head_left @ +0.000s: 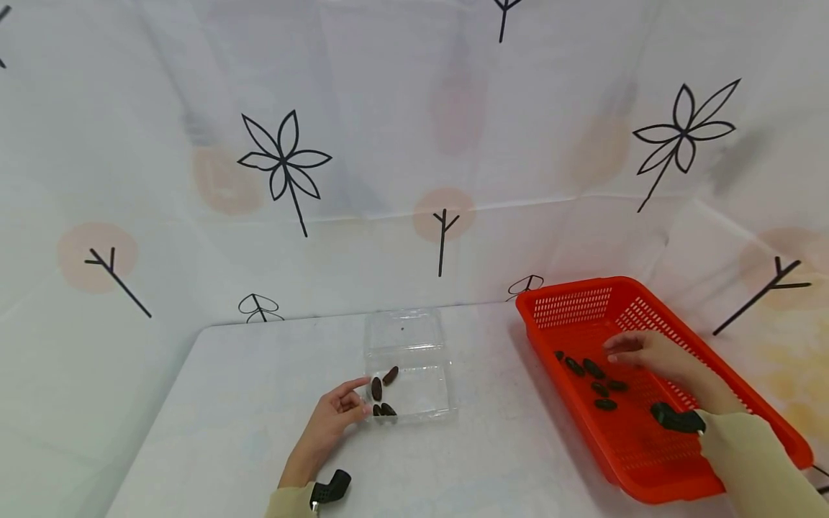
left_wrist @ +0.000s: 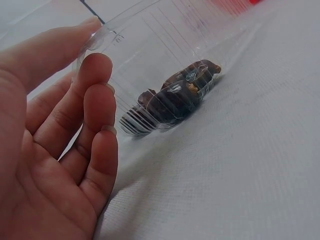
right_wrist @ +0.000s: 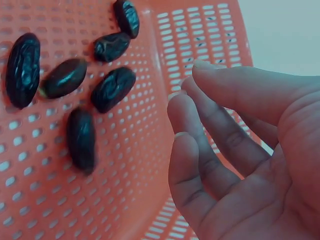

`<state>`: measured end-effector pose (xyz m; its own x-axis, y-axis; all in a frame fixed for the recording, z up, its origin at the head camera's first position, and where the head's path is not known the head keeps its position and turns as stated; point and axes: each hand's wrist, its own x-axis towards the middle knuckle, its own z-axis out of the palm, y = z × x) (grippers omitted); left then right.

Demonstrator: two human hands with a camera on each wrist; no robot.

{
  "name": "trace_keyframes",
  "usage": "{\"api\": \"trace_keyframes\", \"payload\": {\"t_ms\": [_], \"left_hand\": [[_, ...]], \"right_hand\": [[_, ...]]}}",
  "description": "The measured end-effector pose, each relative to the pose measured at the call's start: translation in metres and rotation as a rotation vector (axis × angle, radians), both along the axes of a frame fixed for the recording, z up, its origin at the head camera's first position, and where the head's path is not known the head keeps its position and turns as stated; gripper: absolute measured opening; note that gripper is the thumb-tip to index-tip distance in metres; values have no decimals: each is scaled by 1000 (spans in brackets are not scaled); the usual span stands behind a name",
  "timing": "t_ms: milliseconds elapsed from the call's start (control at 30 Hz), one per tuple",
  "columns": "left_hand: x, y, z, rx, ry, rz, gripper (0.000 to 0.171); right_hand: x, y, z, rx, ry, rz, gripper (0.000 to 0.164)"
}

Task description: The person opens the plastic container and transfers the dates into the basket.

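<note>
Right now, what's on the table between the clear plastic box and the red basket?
Only bare white cloth lies between the clear plastic box and the red basket, as the head view shows.

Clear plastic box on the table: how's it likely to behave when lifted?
The box is probably light and bendy: its see-through walls look thin. It may dip to the person's left, since the dates inside bunch on that side. The lid lies folded back, so it might flop or swing.
</note>
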<state>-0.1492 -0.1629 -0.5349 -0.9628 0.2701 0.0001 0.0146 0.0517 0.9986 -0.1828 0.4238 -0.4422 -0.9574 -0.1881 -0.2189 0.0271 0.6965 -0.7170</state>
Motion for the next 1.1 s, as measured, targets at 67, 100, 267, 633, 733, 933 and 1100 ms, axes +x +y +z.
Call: {"api": "trace_keyframes", "payload": {"t_ms": [67,100,267,633,733,933,1100], "left_hand": [[0,0,0,-6,-1,5,56],[0,0,0,-8,-2,7,56],[-1,1,-1,-9,-17,18,55],[0,3,-1,-4,-14,22,56],[1,2,-2,-16,-28,40,55],[1,3,-1,-26,-43,47,55],[1,3,-3,-7,-22,25,55]], "right_hand": [[0,-4,3,2,16,11,43],[-1,-6,4,2,25,17,43],[-4,-20,14,-22,70,47,40],[-19,-74,39,-67,215,143,25],[-26,-97,45,-85,225,180,23],[-37,-144,53,-112,183,244,19],[-44,-180,49,-142,147,300,19]]}}
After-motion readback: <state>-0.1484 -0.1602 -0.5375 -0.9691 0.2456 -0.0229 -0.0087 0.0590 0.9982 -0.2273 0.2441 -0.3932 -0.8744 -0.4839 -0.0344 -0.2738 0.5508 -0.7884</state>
